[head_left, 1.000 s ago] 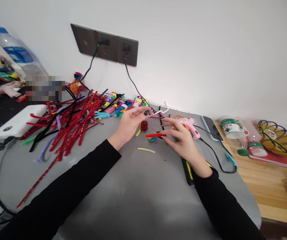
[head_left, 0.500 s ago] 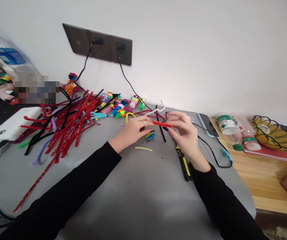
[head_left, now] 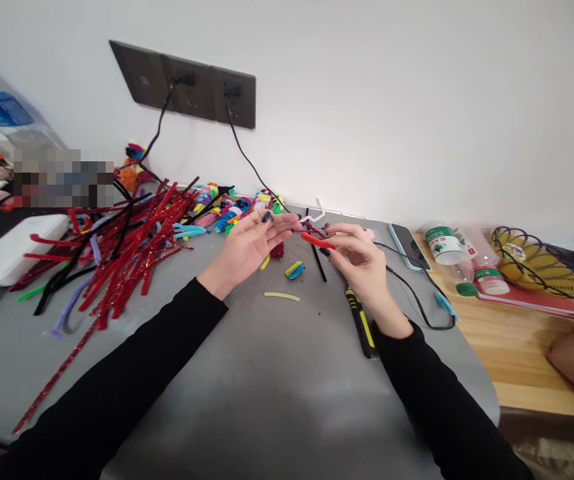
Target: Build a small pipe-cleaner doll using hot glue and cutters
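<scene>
Probably light and bendy, the red strip (head_left: pixel 313 239) suits the right hand's (head_left: pixel 364 260) end pinch; left hand (head_left: pixel 244 248) spread.

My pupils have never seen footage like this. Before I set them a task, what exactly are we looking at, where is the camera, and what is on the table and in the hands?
There is no machine here: these are a person's bare hands. One camera, worn on that person's head, looks forward and down. The right hand pinches a short red strip. The left hand is open beside it; a bent white strip shows past its fingertips, though I cannot tell whether they touch. On the grey table lie a heap of red pipe cleaners, a short yellow strip, a black-and-yellow handle and a phone.
</scene>
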A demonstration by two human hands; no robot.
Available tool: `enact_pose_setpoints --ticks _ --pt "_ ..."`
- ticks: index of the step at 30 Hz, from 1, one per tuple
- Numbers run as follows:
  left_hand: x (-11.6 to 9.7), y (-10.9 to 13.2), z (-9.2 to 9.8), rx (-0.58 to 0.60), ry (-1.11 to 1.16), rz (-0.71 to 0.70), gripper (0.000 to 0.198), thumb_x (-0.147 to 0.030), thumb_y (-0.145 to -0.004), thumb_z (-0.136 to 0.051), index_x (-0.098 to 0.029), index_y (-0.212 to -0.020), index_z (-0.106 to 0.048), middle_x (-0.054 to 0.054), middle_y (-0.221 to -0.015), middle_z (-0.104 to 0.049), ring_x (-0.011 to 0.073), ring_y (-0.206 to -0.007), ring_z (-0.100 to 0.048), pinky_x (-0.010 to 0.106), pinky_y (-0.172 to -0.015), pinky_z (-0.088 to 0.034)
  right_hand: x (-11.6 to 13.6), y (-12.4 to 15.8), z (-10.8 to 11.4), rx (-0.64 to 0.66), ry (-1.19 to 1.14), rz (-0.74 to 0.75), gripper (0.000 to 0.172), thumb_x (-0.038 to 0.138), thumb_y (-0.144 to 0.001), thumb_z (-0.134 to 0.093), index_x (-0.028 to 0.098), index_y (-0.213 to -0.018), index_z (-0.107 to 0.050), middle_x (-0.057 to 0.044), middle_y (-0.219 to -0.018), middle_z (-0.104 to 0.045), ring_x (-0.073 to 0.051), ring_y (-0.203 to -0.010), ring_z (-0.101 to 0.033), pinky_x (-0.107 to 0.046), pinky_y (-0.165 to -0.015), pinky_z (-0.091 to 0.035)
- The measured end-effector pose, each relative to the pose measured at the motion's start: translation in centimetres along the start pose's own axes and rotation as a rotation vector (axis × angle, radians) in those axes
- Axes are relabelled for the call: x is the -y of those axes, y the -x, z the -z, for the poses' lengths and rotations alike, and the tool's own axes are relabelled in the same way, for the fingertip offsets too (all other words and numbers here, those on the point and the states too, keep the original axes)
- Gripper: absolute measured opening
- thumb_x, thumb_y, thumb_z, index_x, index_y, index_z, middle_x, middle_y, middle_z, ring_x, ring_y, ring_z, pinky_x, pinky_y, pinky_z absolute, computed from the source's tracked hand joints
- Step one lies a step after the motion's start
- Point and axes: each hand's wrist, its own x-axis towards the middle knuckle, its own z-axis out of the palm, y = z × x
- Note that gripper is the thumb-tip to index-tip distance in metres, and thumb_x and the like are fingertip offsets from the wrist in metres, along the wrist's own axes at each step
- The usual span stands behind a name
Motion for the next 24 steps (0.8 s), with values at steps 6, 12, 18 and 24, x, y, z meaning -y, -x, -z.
enact_pose_setpoints --ticks 6,12,18,24 --pt "0.2 0.1 0.1 0.034 -0.238 0.042 0.035 -0.042 -0.088 -0.086 -0.020 -0.089 -0.059 -0.001 -0.076 -0.068 0.0122 -0.066 -0.061 0.024 -0.062 -0.049 0.1 0.0 -0.1 0.022 0.042 0.031 0.018 0.019 -0.096 -0.071 0.031 -0.099 -0.083 -0.007 -0.120 -0.076 -0.025 -0.114 -0.070 -0.038 -0.078 -0.063" --pt "1.1 0.7 -0.2 0.132 -0.695 0.032 0.029 -0.046 -0.093 -0.073 -0.021 -0.095 -0.058 0.003 -0.082 -0.071 0.0156 -0.070 -0.063 0.027 -0.066 -0.047 0.3 0.0 0.1 0.024 0.035 0.026 0.020 0.017 -0.096 -0.070 0.031 -0.101 -0.083 -0.007 -0.119 -0.076 -0.024 -0.114 -0.069 -0.037 -0.078 -0.061" --pt "1.0 0.6 0.1 0.133 -0.971 -0.056 0.017 -0.035 -0.090 -0.067 -0.019 -0.095 -0.068 0.002 -0.077 -0.067 0.0166 -0.067 -0.059 0.027 -0.062 -0.046 0.4 -0.1 0.1 0.022 0.060 0.026 0.020 0.017 -0.096 -0.069 0.031 -0.102 -0.082 -0.007 -0.119 -0.076 -0.024 -0.113 -0.070 -0.037 -0.079 -0.061" --pt "1.0 0.7 0.1 0.029 -1.041 -0.063 0.014 -0.028 -0.099 -0.057 -0.021 -0.106 -0.067 -0.001 -0.071 -0.066 0.0147 -0.056 -0.058 0.026 -0.055 -0.044 0.4 0.0 0.0 0.038 0.088 0.024 0.020 0.015 -0.095 -0.070 0.030 -0.101 -0.081 -0.006 -0.118 -0.075 -0.024 -0.113 -0.070 -0.036 -0.076 -0.062"
